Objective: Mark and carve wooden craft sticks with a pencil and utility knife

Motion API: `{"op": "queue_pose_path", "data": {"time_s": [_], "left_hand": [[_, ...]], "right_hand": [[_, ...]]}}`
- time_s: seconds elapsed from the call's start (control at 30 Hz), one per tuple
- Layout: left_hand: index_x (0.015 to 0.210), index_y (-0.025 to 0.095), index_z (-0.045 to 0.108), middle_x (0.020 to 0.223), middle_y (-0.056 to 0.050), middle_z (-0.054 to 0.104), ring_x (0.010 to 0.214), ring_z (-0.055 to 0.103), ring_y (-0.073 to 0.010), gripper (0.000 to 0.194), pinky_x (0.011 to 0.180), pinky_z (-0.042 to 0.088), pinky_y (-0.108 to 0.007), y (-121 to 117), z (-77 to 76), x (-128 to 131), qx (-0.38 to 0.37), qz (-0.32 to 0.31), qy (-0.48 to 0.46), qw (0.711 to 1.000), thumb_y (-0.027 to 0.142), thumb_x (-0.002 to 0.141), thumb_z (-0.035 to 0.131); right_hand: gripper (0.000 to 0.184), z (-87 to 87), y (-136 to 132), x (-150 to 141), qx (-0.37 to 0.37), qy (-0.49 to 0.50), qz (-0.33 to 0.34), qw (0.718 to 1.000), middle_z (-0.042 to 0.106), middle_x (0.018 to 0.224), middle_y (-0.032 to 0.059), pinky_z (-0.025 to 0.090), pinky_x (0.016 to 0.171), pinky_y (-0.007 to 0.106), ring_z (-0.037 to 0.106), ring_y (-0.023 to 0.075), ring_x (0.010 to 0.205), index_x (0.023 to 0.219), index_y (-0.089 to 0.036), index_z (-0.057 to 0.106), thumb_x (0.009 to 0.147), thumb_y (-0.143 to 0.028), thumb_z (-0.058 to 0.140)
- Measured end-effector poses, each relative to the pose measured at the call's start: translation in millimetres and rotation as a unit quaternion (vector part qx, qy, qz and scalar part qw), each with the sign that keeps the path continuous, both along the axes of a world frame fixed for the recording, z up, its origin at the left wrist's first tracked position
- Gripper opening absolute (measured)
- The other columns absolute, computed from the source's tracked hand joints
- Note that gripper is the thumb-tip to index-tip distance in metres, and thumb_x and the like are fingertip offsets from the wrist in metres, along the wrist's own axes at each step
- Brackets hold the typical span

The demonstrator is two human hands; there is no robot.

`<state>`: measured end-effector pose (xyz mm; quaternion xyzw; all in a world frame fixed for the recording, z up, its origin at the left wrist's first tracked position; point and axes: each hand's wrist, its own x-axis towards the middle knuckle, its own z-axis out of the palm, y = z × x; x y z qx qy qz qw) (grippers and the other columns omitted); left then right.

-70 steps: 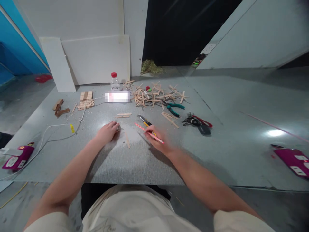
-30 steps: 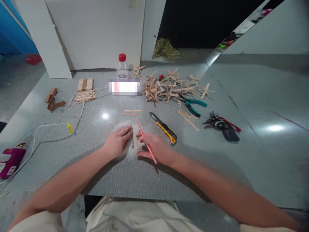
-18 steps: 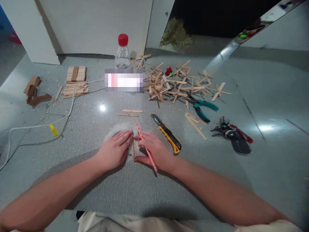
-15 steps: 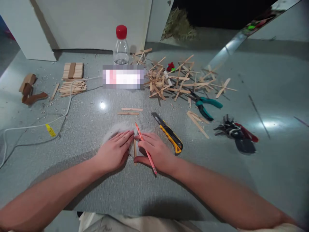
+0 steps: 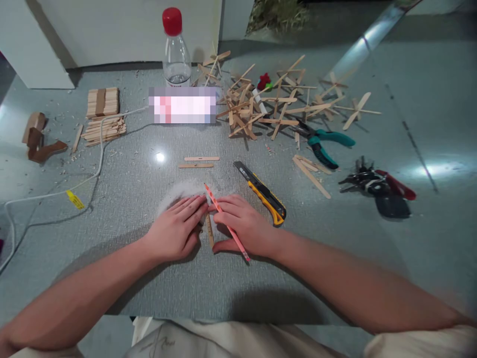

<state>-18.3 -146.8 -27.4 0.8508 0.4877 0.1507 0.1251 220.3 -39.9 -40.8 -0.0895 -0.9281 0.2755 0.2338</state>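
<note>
A short wooden stick [image 5: 210,231] lies on the grey metal table [image 5: 122,278] between my two hands. My left hand [image 5: 175,228] rests flat beside it, fingers stretched out and touching its upper end. My right hand [image 5: 244,226] holds a pink pencil [image 5: 226,223] that crosses its fingers, tip pointing away from me, while fingertips and thumb press on the stick. Two more sticks [image 5: 199,162] lie side by side just beyond my hands.
A yellow utility knife [image 5: 263,193] lies right of my right hand. Further back are a pile of glued stick crosses [image 5: 268,102], teal pliers [image 5: 322,145], loose sticks [image 5: 311,174], a key bunch [image 5: 376,185], a red-capped bottle [image 5: 173,47], stacked sticks [image 5: 102,114] and a white cable [image 5: 74,186].
My hands came together around the stick on the table, the right one bringing the pencil over it. The view dropped and moved closer to the table.
</note>
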Motion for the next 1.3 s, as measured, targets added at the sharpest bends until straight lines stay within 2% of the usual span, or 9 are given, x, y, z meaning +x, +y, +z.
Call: {"op": "queue_pose_path", "data": {"time_s": [0.1,0.2,0.4,0.6,0.8,1.0,1.3], "left_hand": [[0.150,0.007,0.053,0.159,-0.022,0.052,0.147,0.053,-0.0350,0.053,0.123,0.048,-0.054,0.6,1.0,1.1,0.015,0.008,-0.003,1.000,0.031,0.103,0.052],[0.152,0.010,0.052,0.158,-0.021,0.054,0.146,0.055,-0.0338,0.055,0.122,0.050,-0.053,0.7,-0.7,1.7,0.019,0.012,-0.009,1.000,0.039,0.105,0.056],[0.157,0.016,0.049,0.157,-0.016,0.057,0.148,0.053,-0.0333,0.057,0.123,0.047,-0.057,-1.2,-2.6,0.4,0.000,0.023,-0.050,0.998,0.037,0.105,0.059],[0.150,0.018,0.057,0.160,-0.018,0.053,0.150,0.049,-0.0364,0.054,0.123,0.047,-0.061,-1.8,1.8,1.0,-0.007,0.049,-0.032,0.998,0.044,0.103,0.062],[0.143,0.012,0.062,0.153,-0.021,0.059,0.145,0.056,-0.0364,0.056,0.121,0.050,-0.059,0.6,1.1,2.5,0.012,0.042,-0.031,0.999,0.053,0.103,0.061],[0.147,0.017,0.059,0.153,-0.018,0.060,0.145,0.056,-0.0341,0.057,0.121,0.049,-0.058,0.6,0.8,2.6,0.003,0.042,-0.041,0.998,0.053,0.103,0.062],[0.146,0.013,0.059,0.152,-0.019,0.060,0.144,0.057,-0.0345,0.062,0.120,0.050,-0.058,0.7,-0.4,2.6,0.004,0.044,-0.042,0.998,0.056,0.102,0.063]], "right_hand": [[0.050,-0.2,-2.1,0.2,0.009,-0.004,-0.002,1.000,0.074,0.119,0.0149,0.054,0.097,0.053,0.067,0.0345,0.117,0.108,-0.022,0.064,0.082,-0.060,0.084],[0.048,0.7,-3.7,0.6,0.017,-0.007,-0.005,1.000,0.074,0.118,0.0154,0.054,0.096,0.052,0.067,0.0350,0.116,0.107,-0.021,0.063,0.085,-0.059,0.082],[0.046,2.4,-4.7,1.8,0.000,-0.018,-0.009,1.000,0.074,0.121,0.0154,0.053,0.099,0.053,0.066,0.0349,0.120,0.111,-0.022,0.066,0.086,-0.056,0.082],[0.045,1.0,-5.0,2.1,0.006,-0.018,-0.017,1.000,0.074,0.121,0.0158,0.054,0.099,0.054,0.067,0.0353,0.119,0.111,-0.022,0.066,0.088,-0.058,0.079],[0.044,1.6,-5.0,1.3,0.020,-0.012,-0.021,1.000,0.075,0.120,0.0153,0.054,0.098,0.051,0.068,0.0341,0.118,0.109,-0.021,0.063,0.090,-0.059,0.076],[0.043,2.7,-4.9,1.4,0.015,-0.016,-0.026,0.999,0.075,0.122,0.0147,0.054,0.099,0.052,0.068,0.0342,0.119,0.109,-0.022,0.063,0.091,-0.059,0.075],[0.043,3.9,-4.6,1.4,-0.002,-0.016,-0.023,1.000,0.074,0.121,0.0160,0.054,0.098,0.051,0.067,0.0346,0.118,0.109,-0.021,0.064,0.090,-0.056,0.078]]}}
